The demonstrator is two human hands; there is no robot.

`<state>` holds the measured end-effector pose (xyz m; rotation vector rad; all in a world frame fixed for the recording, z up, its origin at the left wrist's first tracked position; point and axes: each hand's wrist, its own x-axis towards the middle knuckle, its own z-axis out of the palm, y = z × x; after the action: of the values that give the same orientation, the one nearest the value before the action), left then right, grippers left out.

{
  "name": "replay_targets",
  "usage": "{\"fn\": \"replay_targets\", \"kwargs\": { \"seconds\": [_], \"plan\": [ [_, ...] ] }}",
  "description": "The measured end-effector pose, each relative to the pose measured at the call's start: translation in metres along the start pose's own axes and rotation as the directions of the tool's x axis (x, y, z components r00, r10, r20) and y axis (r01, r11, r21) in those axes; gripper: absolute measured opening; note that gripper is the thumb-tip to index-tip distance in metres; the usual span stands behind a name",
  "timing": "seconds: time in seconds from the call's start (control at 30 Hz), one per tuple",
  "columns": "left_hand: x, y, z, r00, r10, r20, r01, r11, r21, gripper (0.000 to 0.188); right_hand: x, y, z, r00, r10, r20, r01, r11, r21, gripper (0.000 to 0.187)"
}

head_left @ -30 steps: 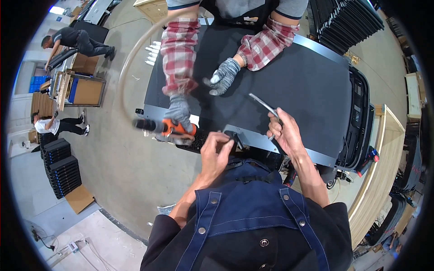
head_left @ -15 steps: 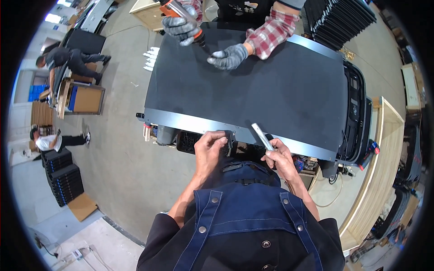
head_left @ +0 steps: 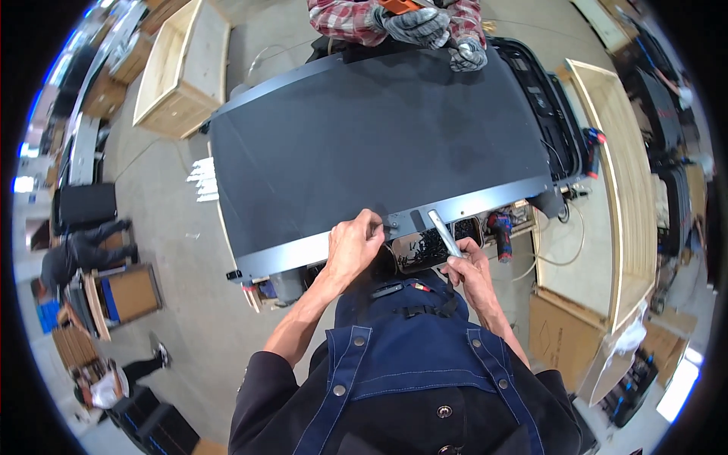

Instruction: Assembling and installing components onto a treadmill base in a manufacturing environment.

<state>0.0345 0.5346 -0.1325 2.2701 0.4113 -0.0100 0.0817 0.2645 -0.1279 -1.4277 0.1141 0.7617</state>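
Closest to me is my blue apron, soft cloth with round metal buttons. Just past it, my right hand is curled around a thin silver tool. The tool is long and smooth. It points up and a little left, away from my fingers, and its tip lies on the grey metal strip.

My left hand is bent shut, with the fingertips pinching at the same strip. I cannot tell if something small is between them. Between my two hands sits a shiny black part with rounded corners, under the strip. The tool tip is nearer to my right fingers than to my left ones.

Beyond my fingers the big dark panel stretches away, flat and a bit rough, long from side to side. At its far edge another person in grey gloves and a red checked shirt holds something orange. Past my right hand stands a long pale wooden frame.
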Motion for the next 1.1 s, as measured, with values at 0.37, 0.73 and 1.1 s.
{"fn": "replay_targets", "kwargs": {
  "seconds": [0.37, 0.73, 1.1],
  "plan": [
    [0.016, -0.045, -0.019, 0.913, 0.241, 0.328, -0.08, 0.896, -0.438, 0.023, -0.058, 0.037, 0.064, 0.972, -0.032, -0.234, 0.026, 0.999, -0.03, 0.024],
    [0.044, -0.035, -0.038, 0.687, 0.582, 0.434, -0.49, 0.813, -0.315, 0.013, -0.057, 0.047, 0.109, 0.991, -0.058, -0.122, -0.002, 0.897, -0.441, 0.028],
    [0.052, -0.021, -0.044, 0.589, 0.615, 0.524, -0.617, 0.761, -0.2, 0.009, -0.035, 0.076, 0.131, 0.955, -0.296, 0.017, 0.245, 0.755, -0.608, 0.031]
  ]
}}
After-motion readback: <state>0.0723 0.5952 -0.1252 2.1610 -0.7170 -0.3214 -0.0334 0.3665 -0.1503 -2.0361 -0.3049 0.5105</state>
